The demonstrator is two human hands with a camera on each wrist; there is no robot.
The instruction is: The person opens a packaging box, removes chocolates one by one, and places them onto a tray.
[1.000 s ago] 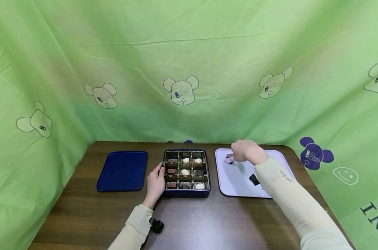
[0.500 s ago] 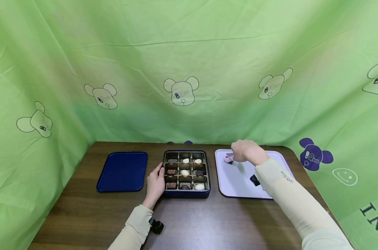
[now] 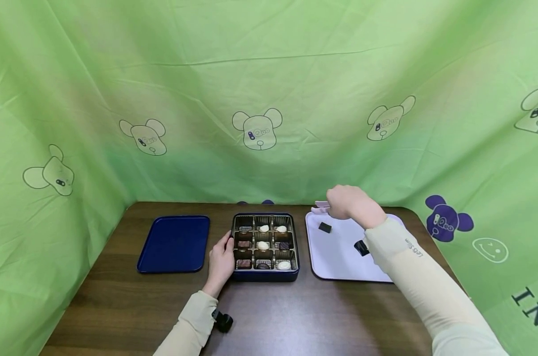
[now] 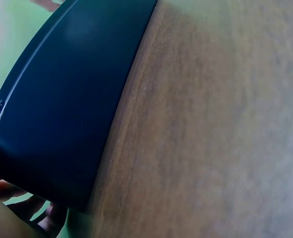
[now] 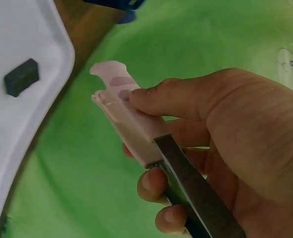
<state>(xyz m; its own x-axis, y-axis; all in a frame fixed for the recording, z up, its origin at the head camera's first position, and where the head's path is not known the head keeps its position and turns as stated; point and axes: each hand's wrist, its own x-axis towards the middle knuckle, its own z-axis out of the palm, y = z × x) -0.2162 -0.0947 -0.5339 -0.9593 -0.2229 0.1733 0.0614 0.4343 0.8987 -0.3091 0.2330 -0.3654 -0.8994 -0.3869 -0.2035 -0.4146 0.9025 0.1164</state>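
My left hand [image 3: 222,261] holds the left side of a dark blue box [image 3: 264,277] of chocolates, its thumb near the rim. In the left wrist view the blue box wall [image 4: 77,94] fills the left part, with some fingers partly hidden at its corner. My right hand [image 3: 351,203] grips metal tongs with pink tips [image 3: 320,207] above the back of a pale lilac tray [image 3: 340,264]. In the right wrist view the tongs [image 5: 131,109] have nothing between their tips, which stand slightly apart. A dark rectangular chocolate [image 3: 325,227] lies on the tray, apart from the tongs.
Dividers split the box into compartments with dark and white chocolates [image 3: 263,245]. A blue lid-like tray [image 3: 175,244] lies to the left on the wooden table [image 3: 269,316]. A green curtain [image 3: 198,168] hangs behind and at both sides.
The tongs have let go of the dark chocolate, which now lies in plain view on the tray. My right hand has lifted up and back. The left hand has stayed still.
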